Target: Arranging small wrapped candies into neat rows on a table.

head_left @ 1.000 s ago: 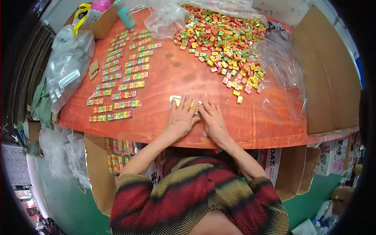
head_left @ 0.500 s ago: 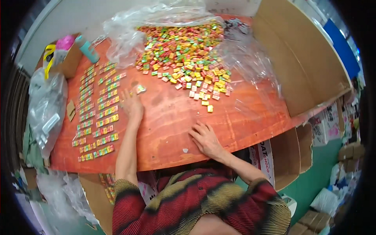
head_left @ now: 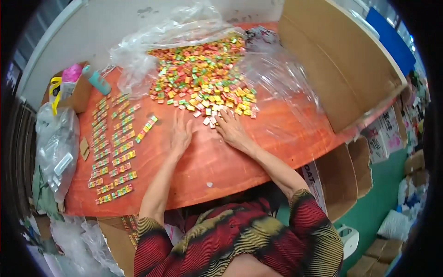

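A heap of small candies in yellow, green, red and pink wrappers (head_left: 203,78) lies on the red wooden table (head_left: 221,166). At its near edge, the fingers of my right hand (head_left: 233,132) are spread and touch some pink and yellow pieces. My left hand (head_left: 182,134) rests on the table left of it, fingers stretched out, holding nothing. Left of that hand lies a slanted short row of candies (head_left: 146,129). Farther left, many similar short rows (head_left: 122,158) are lined up in two columns.
Clear plastic sheeting (head_left: 184,27) surrounds the heap's back and right side. A big cardboard box (head_left: 337,64) stands at the right. At the far left are a small carton (head_left: 82,97), a teal bottle (head_left: 98,81) and a plastic bag (head_left: 55,143). Open cartons (head_left: 339,180) stand below the table's right edge.
My right hand has moved forward from the bare tabletop to the near edge of the heap. My left hand has moved right, away from the candy rows; a slanted row now lies beside it.
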Available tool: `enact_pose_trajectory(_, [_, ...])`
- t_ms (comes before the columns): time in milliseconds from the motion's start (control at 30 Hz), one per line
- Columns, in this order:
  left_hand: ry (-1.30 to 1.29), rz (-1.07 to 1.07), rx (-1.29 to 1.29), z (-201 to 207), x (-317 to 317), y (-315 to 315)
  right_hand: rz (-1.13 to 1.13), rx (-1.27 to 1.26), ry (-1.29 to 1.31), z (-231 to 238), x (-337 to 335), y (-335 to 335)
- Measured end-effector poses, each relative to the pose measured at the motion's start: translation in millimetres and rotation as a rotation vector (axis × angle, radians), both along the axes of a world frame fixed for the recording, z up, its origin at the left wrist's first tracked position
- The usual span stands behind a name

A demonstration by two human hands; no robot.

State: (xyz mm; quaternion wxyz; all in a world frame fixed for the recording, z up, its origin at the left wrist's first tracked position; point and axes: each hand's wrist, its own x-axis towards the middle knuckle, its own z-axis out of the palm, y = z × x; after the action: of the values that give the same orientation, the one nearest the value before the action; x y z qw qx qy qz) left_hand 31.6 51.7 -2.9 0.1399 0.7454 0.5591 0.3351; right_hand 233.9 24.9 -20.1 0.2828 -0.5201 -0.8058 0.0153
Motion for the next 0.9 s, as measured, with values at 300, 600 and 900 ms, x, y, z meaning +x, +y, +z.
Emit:
enact_pose_trajectory(300, [-0.006,0.140,0.215,16,-31,117,0.223,0.207,0.156,58,3,116])
enact_pose_trajectory(600, [0.183,-0.029,0.173,22,-40,236,0.024,-0.062,-0.199,23,35,319])
enact_pose_trajectory(900, [0.299,0.095,0.119,-3,-48,325,-0.425,-0.322,-0.345,31,106,397])
